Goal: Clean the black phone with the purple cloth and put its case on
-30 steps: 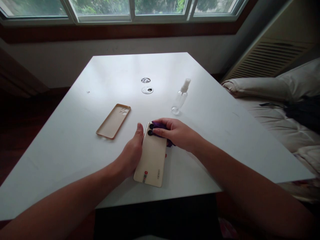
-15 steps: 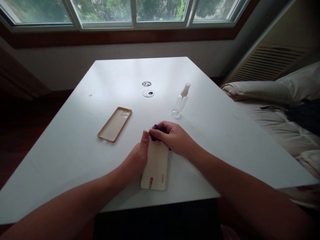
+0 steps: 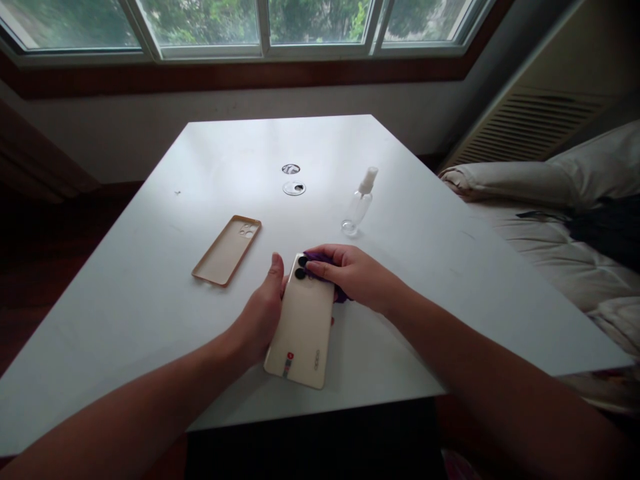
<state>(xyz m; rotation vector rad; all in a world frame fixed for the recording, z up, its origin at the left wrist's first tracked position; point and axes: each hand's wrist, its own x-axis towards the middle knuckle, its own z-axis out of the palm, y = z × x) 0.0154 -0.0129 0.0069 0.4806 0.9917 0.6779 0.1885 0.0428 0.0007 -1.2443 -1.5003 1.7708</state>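
Note:
A cream-gold phone (image 3: 302,327) lies back side up near the front edge of the white table (image 3: 150,280), its two dark camera lenses at the far end. My left hand (image 3: 260,313) grips its left edge, thumb along the side. My right hand (image 3: 350,275) is closed on a bunched purple cloth (image 3: 320,257) and presses it onto the phone's top right corner beside the lenses. Most of the cloth is hidden under the fingers.
An empty tan phone case (image 3: 227,249) lies inside up to the left. A small clear spray bottle (image 3: 359,203) stands behind my right hand. Two round cable holes (image 3: 293,180) sit mid-table. A bed with pale bedding (image 3: 560,220) is on the right, windows behind.
My right hand with the cloth has slid from over the lenses back to the right, so both lenses show again. The phone has tilted slightly under my left hand.

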